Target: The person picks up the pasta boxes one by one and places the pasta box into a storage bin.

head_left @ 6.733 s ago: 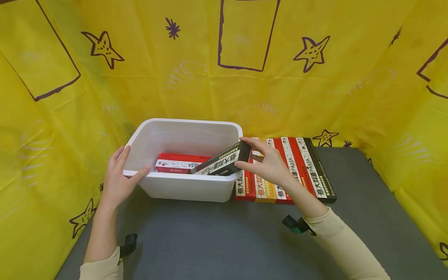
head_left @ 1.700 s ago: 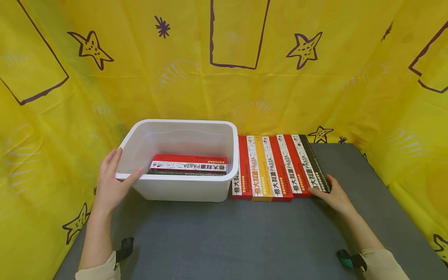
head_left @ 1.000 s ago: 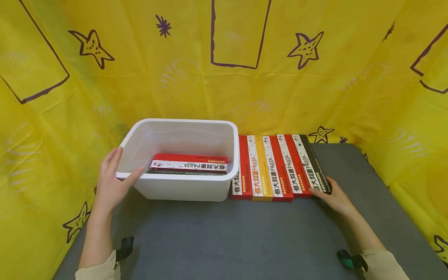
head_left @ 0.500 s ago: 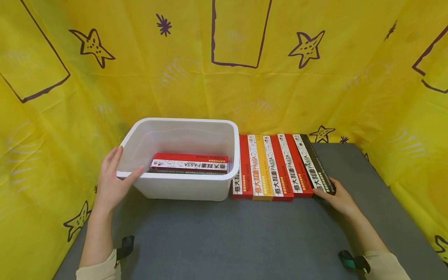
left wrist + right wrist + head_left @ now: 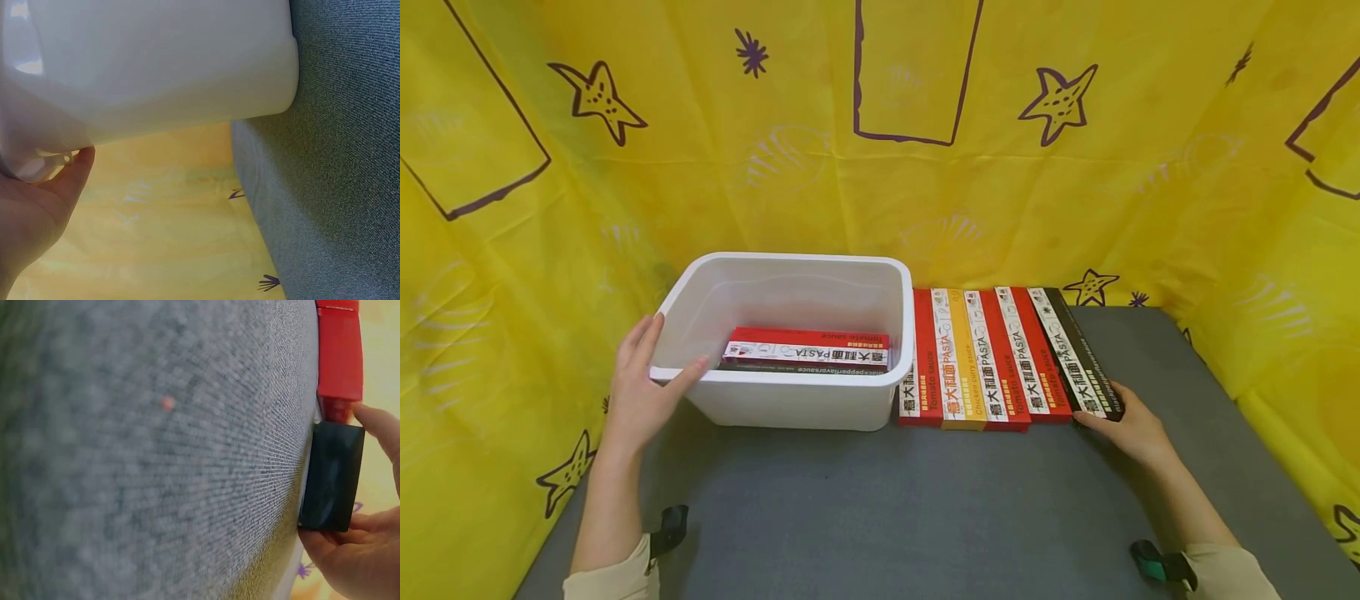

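My left hand [image 5: 643, 383] grips the front left corner of a white plastic bin [image 5: 797, 404], thumb over the front rim, fingers along the side. The left wrist view has that hand [image 5: 37, 212] at the bin's rim. Inside the bin lie a red pasta box [image 5: 812, 336] and a black one, partly hidden by the front wall. On the right, my right hand [image 5: 1131, 429] pinches the near end of another black pasta box [image 5: 1081, 358] between thumb and fingers. The right wrist view shows this box's dark end [image 5: 334, 478] low over the cloth, beside a red box [image 5: 340, 356].
Between bin and black box lie several pasta boxes side by side: a red one [image 5: 928, 358], a yellow one [image 5: 958, 358] and more red ones. Dark grey cloth [image 5: 865, 500] covers the table. A yellow printed curtain [image 5: 820, 167] encloses the back and sides.
A black box that my right hand held tilted over the bin now lies inside it. Lately the other black box's near end has swung right, away from the red box. My left hand stays put.
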Motion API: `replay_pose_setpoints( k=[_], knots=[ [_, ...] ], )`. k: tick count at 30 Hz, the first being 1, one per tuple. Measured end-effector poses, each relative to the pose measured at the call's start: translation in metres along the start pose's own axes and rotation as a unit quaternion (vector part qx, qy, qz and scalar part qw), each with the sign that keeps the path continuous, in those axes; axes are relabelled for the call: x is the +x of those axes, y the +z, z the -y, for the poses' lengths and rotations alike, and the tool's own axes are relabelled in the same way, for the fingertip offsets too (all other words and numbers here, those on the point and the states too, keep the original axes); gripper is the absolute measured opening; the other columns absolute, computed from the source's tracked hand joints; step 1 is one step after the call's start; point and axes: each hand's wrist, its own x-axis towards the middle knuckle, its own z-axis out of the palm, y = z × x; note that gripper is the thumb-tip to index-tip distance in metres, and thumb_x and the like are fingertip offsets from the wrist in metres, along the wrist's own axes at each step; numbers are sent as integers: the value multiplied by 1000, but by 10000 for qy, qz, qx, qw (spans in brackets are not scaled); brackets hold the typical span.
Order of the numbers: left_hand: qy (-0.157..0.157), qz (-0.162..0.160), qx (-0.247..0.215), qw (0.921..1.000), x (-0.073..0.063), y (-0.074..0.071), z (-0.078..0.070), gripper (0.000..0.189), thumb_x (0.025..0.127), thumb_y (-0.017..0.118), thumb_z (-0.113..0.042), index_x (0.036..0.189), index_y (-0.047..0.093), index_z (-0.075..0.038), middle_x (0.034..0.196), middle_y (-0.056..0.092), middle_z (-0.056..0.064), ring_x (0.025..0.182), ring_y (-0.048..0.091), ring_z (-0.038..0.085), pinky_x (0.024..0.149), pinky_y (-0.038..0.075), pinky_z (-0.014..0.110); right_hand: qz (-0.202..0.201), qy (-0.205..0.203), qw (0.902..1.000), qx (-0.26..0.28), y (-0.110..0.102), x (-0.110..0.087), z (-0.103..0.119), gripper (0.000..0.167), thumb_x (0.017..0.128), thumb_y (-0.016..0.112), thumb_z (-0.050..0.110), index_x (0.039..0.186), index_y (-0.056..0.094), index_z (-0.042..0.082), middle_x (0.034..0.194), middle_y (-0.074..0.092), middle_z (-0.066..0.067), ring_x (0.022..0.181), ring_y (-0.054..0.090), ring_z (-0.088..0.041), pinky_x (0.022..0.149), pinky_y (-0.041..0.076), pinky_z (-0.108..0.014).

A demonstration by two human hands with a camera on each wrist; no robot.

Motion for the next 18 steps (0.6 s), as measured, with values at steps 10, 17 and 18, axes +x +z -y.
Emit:
replay_pose_setpoints(
  k=[10,17,18],
  knots=[
    [32,26,-23,10000,1,0,1,87,88,69,-37,157,19,-21,161,12,11,140,17,44,102,18,75,-198,-320,9990,-233,3,1,-3,102,79,77,45,142,26,-16,133,40,-42,118,42,-56,92,37,-66],
    [84,-38,-47,9999,0,0,1,86,88,69,-37,157,20,-21,161,13,11,140,19,43,101,21,75,-260,-93,9994,-195,2,-3,0,100,79,76,47,143,29,-13,134,41,-41,118,42,-56,92,37,-65],
    [89,-43,-55,9999,0,0,1,86,88,69,-37,157,20,-21,161,13,11,140,19,43,101,21,75,-264,-68,9995,-186,1,-4,0,100,79,76,48,143,29,-13,134,41,-40,118,42,-56,91,37,-65]
  ],
)
